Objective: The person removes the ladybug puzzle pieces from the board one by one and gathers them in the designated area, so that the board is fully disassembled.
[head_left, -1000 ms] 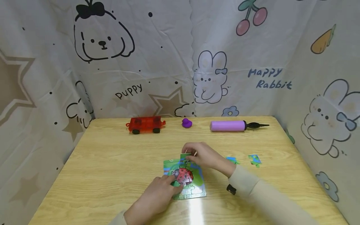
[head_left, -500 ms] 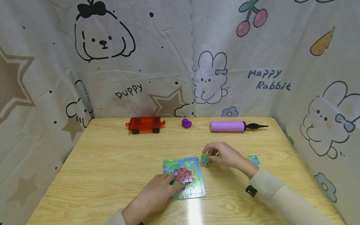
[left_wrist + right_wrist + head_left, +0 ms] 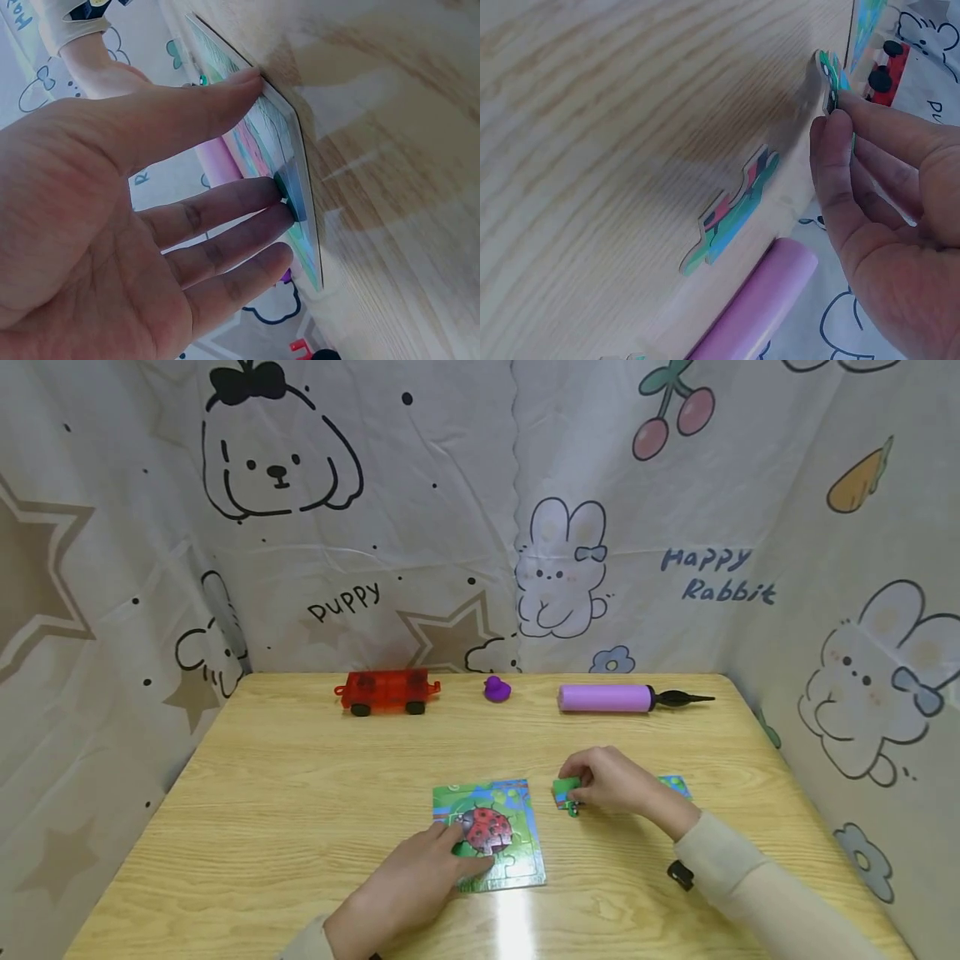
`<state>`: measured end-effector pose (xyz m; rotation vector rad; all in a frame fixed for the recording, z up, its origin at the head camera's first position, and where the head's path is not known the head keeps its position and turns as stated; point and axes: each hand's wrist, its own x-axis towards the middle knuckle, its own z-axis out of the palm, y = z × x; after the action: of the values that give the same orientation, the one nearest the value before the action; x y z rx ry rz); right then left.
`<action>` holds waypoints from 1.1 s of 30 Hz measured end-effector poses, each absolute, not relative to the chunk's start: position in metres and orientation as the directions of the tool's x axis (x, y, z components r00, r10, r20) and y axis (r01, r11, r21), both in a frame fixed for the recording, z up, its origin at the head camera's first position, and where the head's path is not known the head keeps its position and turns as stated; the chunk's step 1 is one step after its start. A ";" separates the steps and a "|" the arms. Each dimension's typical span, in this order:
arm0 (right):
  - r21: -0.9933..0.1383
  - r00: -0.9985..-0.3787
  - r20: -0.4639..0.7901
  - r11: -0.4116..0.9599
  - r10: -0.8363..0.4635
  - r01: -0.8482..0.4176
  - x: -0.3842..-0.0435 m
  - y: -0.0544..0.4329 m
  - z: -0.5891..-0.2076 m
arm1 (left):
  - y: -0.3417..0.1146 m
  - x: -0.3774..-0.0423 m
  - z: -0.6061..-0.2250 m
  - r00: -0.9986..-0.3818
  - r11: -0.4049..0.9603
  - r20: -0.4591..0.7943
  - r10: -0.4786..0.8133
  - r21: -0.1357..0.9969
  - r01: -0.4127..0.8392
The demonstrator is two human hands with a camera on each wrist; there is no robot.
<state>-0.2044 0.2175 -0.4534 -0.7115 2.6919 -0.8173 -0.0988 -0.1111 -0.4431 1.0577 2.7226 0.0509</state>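
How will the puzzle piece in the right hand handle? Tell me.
Probably stiff: the puzzle piece looks flat as the right hand pinches it. Likely light, as its edge is thin. Its narrow knob might bend if forced.

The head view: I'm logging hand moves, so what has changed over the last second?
The right hand moved rightward, away from the ladybug puzzle, still gripping a puzzle piece. The left hand stayed on the puzzle; the red wagon, purple duck and pump stayed put.
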 end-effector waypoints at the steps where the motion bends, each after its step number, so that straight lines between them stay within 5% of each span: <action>1: -0.574 -0.851 -0.087 0.724 -0.518 -0.382 -0.205 0.217 -0.454 | -0.111 -0.099 -0.443 -0.716 0.740 -0.192 0.671 0.112 0.663; 18: -0.433 -0.836 -0.020 0.758 -0.549 -0.488 -0.202 0.206 -0.455 | -0.110 -0.099 -0.444 -0.719 0.741 -0.182 0.671 0.119 0.661; 33: -0.395 -0.886 -0.069 0.829 -0.457 -0.397 -0.193 0.194 -0.457 | -0.111 -0.099 -0.445 -0.714 0.732 -0.170 0.680 0.103 0.673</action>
<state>-0.1927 0.1941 -0.4570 -0.6701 2.8487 -0.5623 -0.0989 -0.1113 -0.4448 1.0814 2.7386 0.0495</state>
